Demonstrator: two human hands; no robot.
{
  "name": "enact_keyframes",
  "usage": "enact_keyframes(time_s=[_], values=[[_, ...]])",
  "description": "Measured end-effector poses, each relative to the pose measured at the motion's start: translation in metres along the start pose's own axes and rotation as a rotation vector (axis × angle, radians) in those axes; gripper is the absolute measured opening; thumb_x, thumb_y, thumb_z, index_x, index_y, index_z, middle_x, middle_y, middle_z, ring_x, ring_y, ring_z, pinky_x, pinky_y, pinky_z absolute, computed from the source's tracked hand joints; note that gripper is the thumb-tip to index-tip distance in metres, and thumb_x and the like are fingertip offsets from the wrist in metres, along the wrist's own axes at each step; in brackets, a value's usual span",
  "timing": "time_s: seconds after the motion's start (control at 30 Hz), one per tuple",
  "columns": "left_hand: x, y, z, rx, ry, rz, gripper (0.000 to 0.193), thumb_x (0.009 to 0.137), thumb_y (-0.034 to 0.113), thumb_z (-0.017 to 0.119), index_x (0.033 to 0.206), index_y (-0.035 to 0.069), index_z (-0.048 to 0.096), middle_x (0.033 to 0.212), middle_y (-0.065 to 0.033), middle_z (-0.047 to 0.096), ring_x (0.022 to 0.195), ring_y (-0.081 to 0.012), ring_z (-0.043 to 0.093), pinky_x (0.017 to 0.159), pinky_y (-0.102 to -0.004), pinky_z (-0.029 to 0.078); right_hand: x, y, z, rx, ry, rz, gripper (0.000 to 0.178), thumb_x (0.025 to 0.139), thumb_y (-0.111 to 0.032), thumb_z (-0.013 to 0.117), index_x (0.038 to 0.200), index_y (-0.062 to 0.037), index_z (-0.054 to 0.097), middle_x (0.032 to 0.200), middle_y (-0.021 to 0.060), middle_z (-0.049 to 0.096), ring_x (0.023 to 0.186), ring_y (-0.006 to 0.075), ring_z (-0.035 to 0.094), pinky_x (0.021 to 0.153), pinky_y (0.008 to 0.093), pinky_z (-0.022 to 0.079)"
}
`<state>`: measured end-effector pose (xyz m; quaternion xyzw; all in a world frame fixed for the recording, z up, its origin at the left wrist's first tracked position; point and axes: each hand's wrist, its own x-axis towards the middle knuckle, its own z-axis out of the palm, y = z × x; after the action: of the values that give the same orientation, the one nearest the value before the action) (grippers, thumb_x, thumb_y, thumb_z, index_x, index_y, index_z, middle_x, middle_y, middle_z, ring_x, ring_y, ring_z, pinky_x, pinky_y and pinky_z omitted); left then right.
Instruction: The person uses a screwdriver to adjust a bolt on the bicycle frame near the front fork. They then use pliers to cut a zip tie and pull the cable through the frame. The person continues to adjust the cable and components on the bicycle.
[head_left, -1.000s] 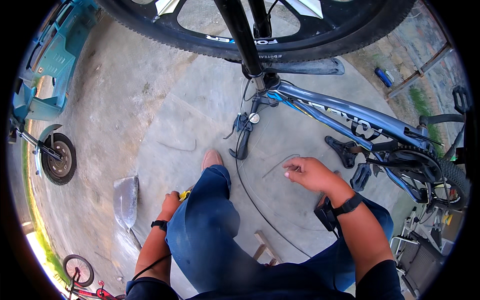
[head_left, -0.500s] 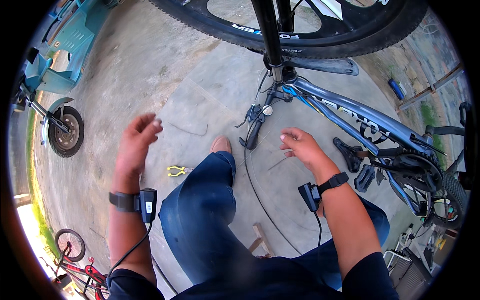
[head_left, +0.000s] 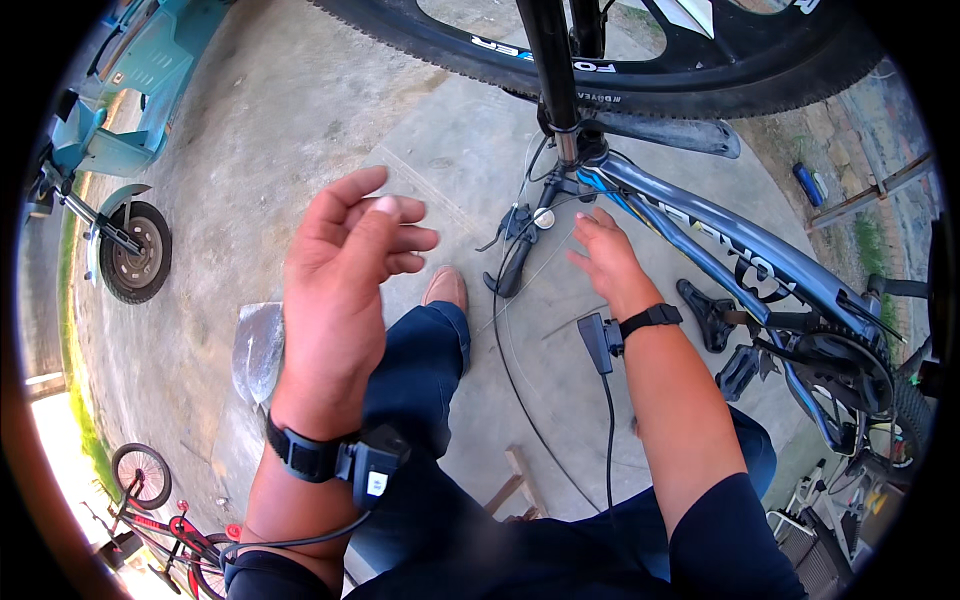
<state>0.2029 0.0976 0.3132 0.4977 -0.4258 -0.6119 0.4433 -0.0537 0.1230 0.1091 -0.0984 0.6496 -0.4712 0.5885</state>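
Observation:
My left hand (head_left: 345, 240) is raised above my knee, its fingers loosely curled and apart, with nothing visible in it. My right hand (head_left: 608, 262) reaches toward the handlebar of an upside-down bicycle (head_left: 700, 215), its fingers apart; I see nothing held in it. The handlebar grip (head_left: 508, 272) rests low near the concrete, beside a brake lever (head_left: 490, 242) and a round bell (head_left: 544, 218). A black cable (head_left: 510, 375) curves from the handlebar toward me. A thin wire (head_left: 535, 275) runs close to my right fingertips.
The front wheel (head_left: 640, 90) spans the top, above the fork (head_left: 548, 80). The saddle (head_left: 705, 315) and crank (head_left: 835, 370) are at right. A shovel blade (head_left: 258, 350) lies left, with a teal motorbike (head_left: 125, 140) and small red bicycle (head_left: 165, 535) beyond. A wooden piece (head_left: 520, 480) is near my legs.
My left hand has moved right and closer to the camera, now covering the yellow pliers seen before. My right hand has risen toward the handlebar and frame. The shovel blade has come into sight.

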Motion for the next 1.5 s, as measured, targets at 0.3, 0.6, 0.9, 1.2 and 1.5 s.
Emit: enact_keyframes(time_s=[0.3, 0.6, 0.9, 1.2, 1.5], values=[[0.018, -0.012, -0.003, 0.135, 0.034, -0.024, 0.031, 0.098, 0.012, 0.052, 0.126, 0.0, 0.05, 0.097, -0.0082, 0.063, 0.081, -0.0152, 0.063, 0.068, -0.0246, 0.049, 0.076, 0.011, 0.014, 0.426, 0.1, 0.095, 0.036, 0.096, -0.019, 0.057, 0.13, -0.016, 0.044, 0.131, 0.0063, 0.051, 0.124, 0.0263, 0.044, 0.1, 0.0495, 0.043], [0.031, -0.053, 0.015, 0.469, -0.24, -0.099, 0.035, 0.094, 0.011, 0.059, 0.125, -0.003, 0.05, 0.099, -0.0097, 0.064, 0.09, -0.017, 0.063, 0.077, -0.028, 0.05, 0.064, 0.004, 0.014, 0.433, 0.043, 0.098, 0.011, 0.098, -0.02, 0.056, 0.105, -0.012, 0.055, 0.101, 0.0043, 0.066, 0.084, 0.0224, 0.066, 0.075, 0.0357, 0.055], [0.022, -0.144, 0.005, 1.111, -0.374, -0.208, 0.052, 0.092, 0.025, 0.058, 0.134, -0.001, 0.043, 0.12, -0.0264, 0.057, 0.111, -0.0422, 0.056, 0.095, -0.0416, 0.045, 0.038, -0.016, 0.006, 0.65, -0.077, 0.12, 0.013, 0.099, -0.019, 0.052, 0.103, -0.0071, 0.056, 0.1, 0.0095, 0.067, 0.088, 0.0269, 0.069, 0.073, 0.0363, 0.058], [0.024, -0.12, 0.033, 0.494, -0.242, -0.437, 0.038, 0.1, 0.01, 0.044, 0.137, 0.006, 0.044, 0.073, -0.0067, 0.057, 0.053, -0.0123, 0.053, 0.05, -0.0275, 0.044, 0.02, -0.008, 0.008, 0.552, -0.1, 0.108, 0.022, 0.098, -0.021, 0.052, 0.115, -0.0069, 0.052, 0.109, 0.0107, 0.065, 0.095, 0.0272, 0.068, 0.077, 0.0393, 0.057], [0.038, -0.117, 0.04, 0.298, -0.164, -0.65, 0.041, 0.098, 0.009, 0.045, 0.138, 0.005, 0.045, 0.074, -0.0061, 0.056, 0.049, -0.0108, 0.045, 0.041, -0.0241, 0.033, -0.128, 0.103, 0.039, -0.133, -0.854, 0.19, 0.049, 0.1, -0.037, 0.05, 0.142, -0.0134, 0.044, 0.124, 0.0024, 0.06, 0.114, 0.0159, 0.055, 0.09, 0.0358, 0.045]])
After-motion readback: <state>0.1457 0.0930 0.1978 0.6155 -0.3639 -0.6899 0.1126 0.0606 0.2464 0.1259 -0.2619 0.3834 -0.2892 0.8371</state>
